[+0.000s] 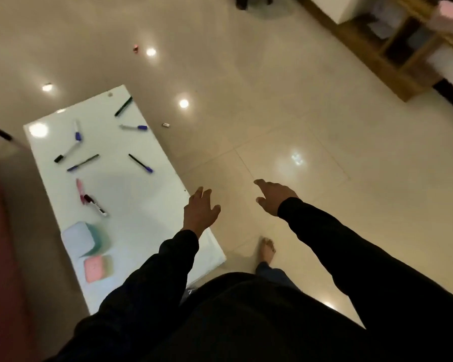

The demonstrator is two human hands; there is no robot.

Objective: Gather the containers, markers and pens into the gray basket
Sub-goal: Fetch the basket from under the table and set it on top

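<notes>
Your left hand [200, 209] and right hand [273, 195] hover empty, fingers spread apart. The scattered blue-capped markers [141, 163] lie on the glossy white rectangular table [141, 205], beyond your left fingertips.

The glossy white rectangular worktop [147, 205] carries blue-capped pens [78, 130], a black marker [124, 106], a pale blue-and-teal plastic container [83, 239] and a pink one with a greenish side [97, 268]. Black sleeves [338, 239] cross plain beige floor tiles [324, 126]; the wooden shelf [392, 58] is brown.
</notes>
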